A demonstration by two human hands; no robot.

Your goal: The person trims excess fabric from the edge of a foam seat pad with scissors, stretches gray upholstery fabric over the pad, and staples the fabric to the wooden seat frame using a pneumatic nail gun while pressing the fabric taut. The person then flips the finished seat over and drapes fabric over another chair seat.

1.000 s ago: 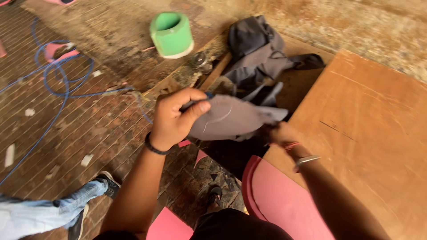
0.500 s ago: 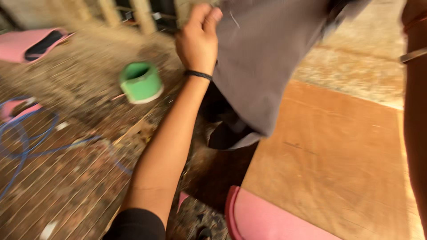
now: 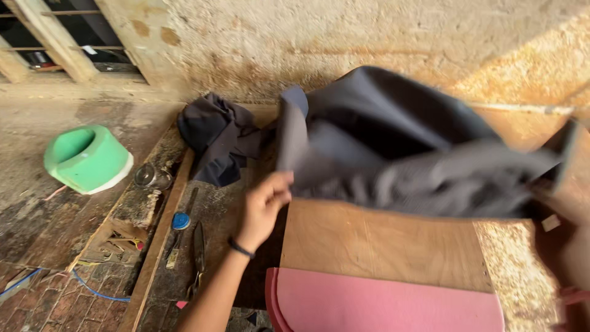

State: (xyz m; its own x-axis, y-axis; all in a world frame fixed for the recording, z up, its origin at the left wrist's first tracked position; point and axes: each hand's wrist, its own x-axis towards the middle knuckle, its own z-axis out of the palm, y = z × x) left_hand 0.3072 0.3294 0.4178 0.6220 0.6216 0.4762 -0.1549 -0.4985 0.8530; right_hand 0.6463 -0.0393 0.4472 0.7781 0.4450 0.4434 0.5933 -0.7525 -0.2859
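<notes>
While the grey cloth billowed lengthwise across the wooden board, the left hand sat at its near-left edge with its grip loosely spread, and the right hand was too blurred to judge.

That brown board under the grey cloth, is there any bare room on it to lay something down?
Yes. The brown board is bare between the grey cloth above and the pink foam sheet below, just right of the left hand. It is crowded to the left, around the scissors, glass jar and dark bundle.
</notes>
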